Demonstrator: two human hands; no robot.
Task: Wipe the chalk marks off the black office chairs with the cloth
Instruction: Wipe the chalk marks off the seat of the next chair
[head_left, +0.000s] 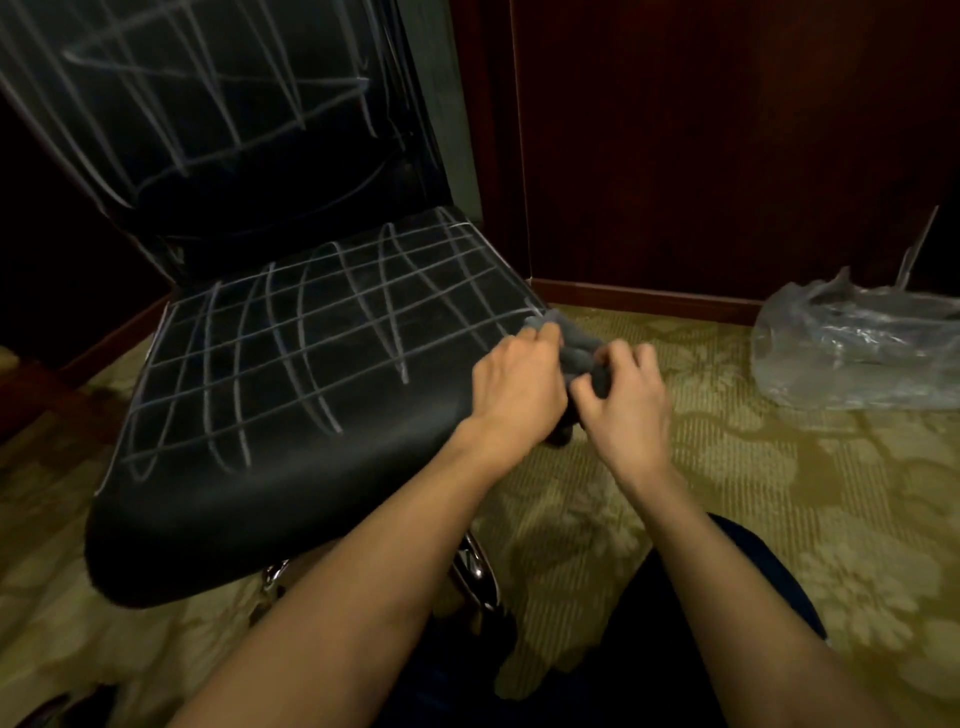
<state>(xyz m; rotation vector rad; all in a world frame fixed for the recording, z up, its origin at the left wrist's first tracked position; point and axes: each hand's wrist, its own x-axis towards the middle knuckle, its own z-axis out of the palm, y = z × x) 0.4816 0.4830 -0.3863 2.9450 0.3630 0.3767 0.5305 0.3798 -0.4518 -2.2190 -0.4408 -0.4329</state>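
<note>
Both forearms enter from the near edge and meet at the right front corner of the black office chair (291, 467). Left hand (519, 387) and right hand (626, 395) each have fingers curled into the grey cloth (576, 353), which is bunched between them just beside the seat's right edge; it appears to overhang the carpet (779, 519) rather than lie flat on the seat. Chalk marks (311, 332) form a grid across most of the seat (249, 530), with a bare band along the near edge, and further strokes cover the backrest (208, 104) at far left. Judgement: wiping on this chair is barely begun or not begun; the cloth seems to be getting folded or gathered for a stroke. Risks noted: a loosely wadded cloth would offer a small contact face and could smear chalk into the surface rather than lift it. The chair shows chrome base parts (475, 566) underneath and may roll or swivel under sideways pressure if no hand steadies it. Dust may fall onto the patterned carpet, or onto the dark-clad knees at the near right. A clear plastic bag (857, 353) lies on the floor at far right, well apart from the work. Wood panelling (727, 130) backs the scene.
</note>
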